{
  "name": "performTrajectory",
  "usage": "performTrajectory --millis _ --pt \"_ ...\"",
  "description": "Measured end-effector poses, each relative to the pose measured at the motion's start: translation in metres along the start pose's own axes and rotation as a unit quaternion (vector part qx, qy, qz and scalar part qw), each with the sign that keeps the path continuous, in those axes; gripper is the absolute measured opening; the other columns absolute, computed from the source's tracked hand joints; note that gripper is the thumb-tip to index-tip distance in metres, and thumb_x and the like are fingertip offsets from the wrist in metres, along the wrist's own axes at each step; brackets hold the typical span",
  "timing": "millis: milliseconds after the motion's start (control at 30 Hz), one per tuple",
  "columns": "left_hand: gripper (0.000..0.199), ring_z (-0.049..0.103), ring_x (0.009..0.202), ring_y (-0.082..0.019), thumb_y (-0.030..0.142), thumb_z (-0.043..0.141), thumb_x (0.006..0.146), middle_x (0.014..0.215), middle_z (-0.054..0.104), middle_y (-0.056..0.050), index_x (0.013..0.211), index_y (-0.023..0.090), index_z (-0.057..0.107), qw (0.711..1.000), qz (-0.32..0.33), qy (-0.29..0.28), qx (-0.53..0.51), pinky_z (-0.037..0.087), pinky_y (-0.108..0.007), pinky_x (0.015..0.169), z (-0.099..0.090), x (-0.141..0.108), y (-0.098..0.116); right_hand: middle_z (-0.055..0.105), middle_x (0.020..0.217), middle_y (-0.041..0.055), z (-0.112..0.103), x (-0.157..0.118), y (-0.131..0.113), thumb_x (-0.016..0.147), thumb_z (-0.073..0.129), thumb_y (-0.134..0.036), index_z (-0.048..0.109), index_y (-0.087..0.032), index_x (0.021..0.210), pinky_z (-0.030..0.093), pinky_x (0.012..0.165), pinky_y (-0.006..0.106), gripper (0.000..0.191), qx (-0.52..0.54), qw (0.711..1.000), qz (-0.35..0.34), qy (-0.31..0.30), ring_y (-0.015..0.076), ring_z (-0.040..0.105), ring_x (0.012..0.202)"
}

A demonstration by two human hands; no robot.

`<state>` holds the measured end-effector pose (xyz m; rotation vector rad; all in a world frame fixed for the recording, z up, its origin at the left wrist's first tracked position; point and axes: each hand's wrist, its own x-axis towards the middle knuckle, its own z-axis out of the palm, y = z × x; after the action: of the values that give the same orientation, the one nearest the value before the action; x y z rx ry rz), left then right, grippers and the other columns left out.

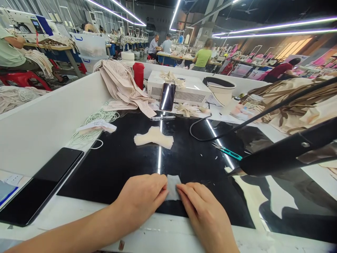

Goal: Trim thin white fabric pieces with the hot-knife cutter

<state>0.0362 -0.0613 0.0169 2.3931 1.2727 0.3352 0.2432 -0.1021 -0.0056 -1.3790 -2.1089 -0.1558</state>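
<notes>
A small pale grey-white fabric piece (173, 188) lies near the front edge of the glossy black work surface (118, 168). My left hand (144, 196) pinches its left side, fingers curled, with part of the edge hidden behind them. At its right side my right hand (206, 211) presses thumb and fingertips together on the edge. Farther back, in line with my hands, rests a cream fabric piece (154, 137) with a raised middle and two side arms. Teal thread snips (228, 151) lie to the right.
A black soldering-iron-like tool (286, 151) with a cable reaches in from the right. A large black phone (39, 186) and pale green cord (89, 130) lie left. Behind stand a white vented box (179, 89), an upright phone (167, 96), a red cup (138, 75) and piled beige fabric (121, 84).
</notes>
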Motion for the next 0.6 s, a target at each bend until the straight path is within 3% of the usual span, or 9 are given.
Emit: performTrajectory --millis 600 --pt "0.018 0.065 0.072 -0.016 0.027 0.058 0.105 0.084 0.067 0.005 0.088 0.022 0.058 0.999 -0.008 -0.031 0.031 0.038 -0.030 0.064 -0.0027 0.0021 0.0024 0.071 0.084 0.0026 -0.0018 -0.0019 -0.0028 0.112 0.042 -0.026 0.073 -0.018 0.102 0.046 0.066 0.029 0.034 -0.036 0.999 -0.011 0.011 0.0151 0.064 0.070"
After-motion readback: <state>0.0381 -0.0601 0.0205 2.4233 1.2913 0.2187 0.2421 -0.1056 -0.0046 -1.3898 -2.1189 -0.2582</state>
